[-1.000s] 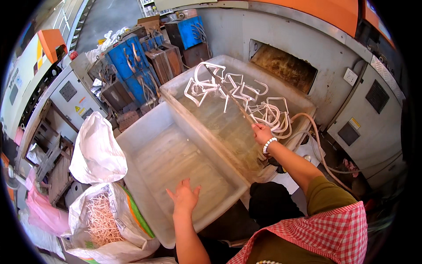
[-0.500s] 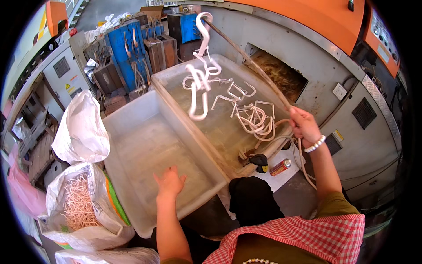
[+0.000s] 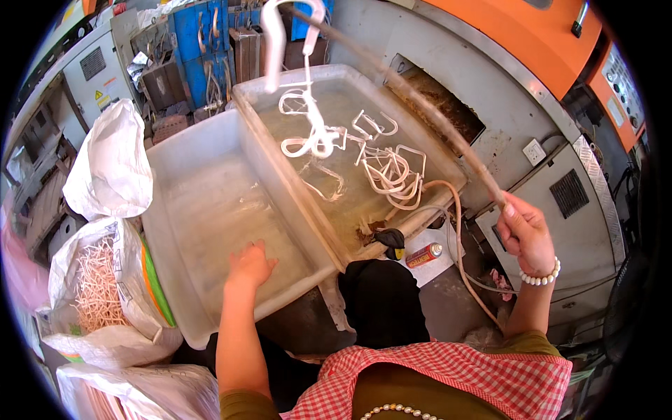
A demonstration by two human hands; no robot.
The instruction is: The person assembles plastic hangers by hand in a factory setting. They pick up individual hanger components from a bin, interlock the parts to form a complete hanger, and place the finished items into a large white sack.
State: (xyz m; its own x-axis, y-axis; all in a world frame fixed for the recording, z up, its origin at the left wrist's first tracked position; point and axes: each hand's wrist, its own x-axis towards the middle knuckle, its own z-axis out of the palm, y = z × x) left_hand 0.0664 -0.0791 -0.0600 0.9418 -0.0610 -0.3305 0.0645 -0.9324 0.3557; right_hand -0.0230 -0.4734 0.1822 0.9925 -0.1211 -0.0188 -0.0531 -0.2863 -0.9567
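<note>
My right hand (image 3: 526, 236) is closed round the near end of a long brown stick (image 3: 427, 124), which slants up to the far left. From its far end hangs a thick, pale pink bent plastic strand (image 3: 276, 43), with more strands trailing below it over the right-hand tub (image 3: 348, 77). In that tub's shallow water lies a tangle of similar strands (image 3: 392, 171). My left hand (image 3: 250, 264) is open, holding nothing, above the near part of the left-hand tub (image 3: 203, 133). That tub appears to hold cloudy water.
A white woven sack (image 3: 105, 308) of thin pink sticks stands left of the tubs. A spray can (image 3: 424, 255) and a hose (image 3: 458, 231) are at the near right. Blue metal blocks (image 3: 199, 42) stand behind; a grey and orange machine (image 3: 518, 91) borders the right.
My right hand has moved right and toward me, drawing the stick with it. The hanging strands have swung and shifted within the view. My left hand stays over the left-hand tub.
</note>
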